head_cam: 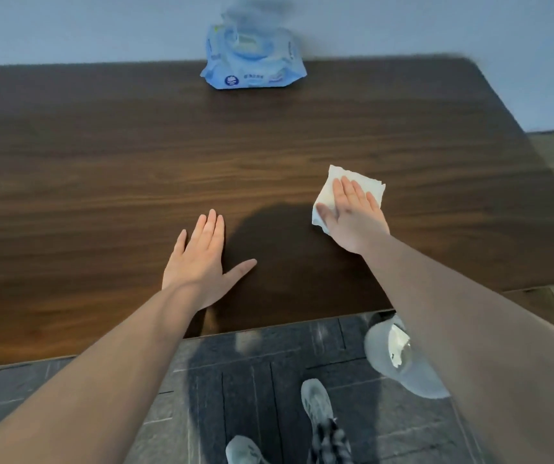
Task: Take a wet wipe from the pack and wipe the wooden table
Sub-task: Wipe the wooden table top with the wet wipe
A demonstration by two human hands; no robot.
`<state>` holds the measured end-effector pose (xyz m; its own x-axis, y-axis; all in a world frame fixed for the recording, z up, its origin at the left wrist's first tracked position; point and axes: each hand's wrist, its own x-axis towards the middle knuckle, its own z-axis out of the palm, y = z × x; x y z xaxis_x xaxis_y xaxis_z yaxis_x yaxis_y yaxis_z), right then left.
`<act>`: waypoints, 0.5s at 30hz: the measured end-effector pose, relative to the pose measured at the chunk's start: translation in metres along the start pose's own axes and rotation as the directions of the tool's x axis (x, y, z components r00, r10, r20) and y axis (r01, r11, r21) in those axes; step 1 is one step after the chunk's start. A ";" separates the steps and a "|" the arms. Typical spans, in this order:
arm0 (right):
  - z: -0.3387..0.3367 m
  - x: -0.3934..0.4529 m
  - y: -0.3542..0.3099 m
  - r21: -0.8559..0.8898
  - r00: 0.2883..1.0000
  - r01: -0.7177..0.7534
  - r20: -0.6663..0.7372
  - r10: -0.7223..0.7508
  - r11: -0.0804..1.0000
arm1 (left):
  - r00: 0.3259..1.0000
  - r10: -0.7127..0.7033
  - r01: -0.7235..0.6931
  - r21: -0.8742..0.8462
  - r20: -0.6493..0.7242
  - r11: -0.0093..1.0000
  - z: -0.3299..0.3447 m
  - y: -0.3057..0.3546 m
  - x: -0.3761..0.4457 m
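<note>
While the wipe lies under the palm, notes as follows.
Wet wipe (pixel 367 187): white, part unfolded, flat on the wooden table (pixel 101 169) right of centre; likely limp, light, prone to bunching, so best pressed from above.
Right hand (pixel 352 214): flat, fingers together, pinning the wipe down.
Left hand (pixel 202 259): spread flat on bare wood, holding nothing.
Pack (pixel 252 60): far edge, well apart from both hands.

Pack (pixel 253 58) lid blurred
</note>
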<state>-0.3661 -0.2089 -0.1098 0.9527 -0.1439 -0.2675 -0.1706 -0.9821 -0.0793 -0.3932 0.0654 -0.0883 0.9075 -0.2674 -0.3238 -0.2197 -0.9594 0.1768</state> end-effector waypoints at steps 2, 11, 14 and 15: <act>-0.003 -0.001 0.038 0.018 0.996 -0.088 -0.019 0.088 0.996 | 0.999 0.033 -0.033 0.006 0.005 0.999 0.001 0.028 0.012; -0.013 -0.014 0.181 0.065 0.928 -0.370 -0.018 0.372 0.927 | 0.999 0.040 -0.039 0.109 -0.013 0.993 0.015 0.085 0.049; -0.014 -0.020 0.208 0.084 0.911 -0.408 -0.027 0.411 0.909 | 0.999 0.034 -0.032 0.133 -0.015 0.991 0.016 0.087 0.049; -0.015 -0.022 0.214 0.093 0.906 -0.420 -0.025 0.423 0.903 | 0.999 0.035 -0.032 0.134 -0.014 0.990 0.016 0.088 0.049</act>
<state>-0.4204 -0.4178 -0.1068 0.7969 -0.5492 -0.2515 -0.5772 -0.8151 -0.0489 -0.3739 -0.0333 -0.1038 0.9044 -0.2991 -0.3044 -0.2949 -0.9536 0.0609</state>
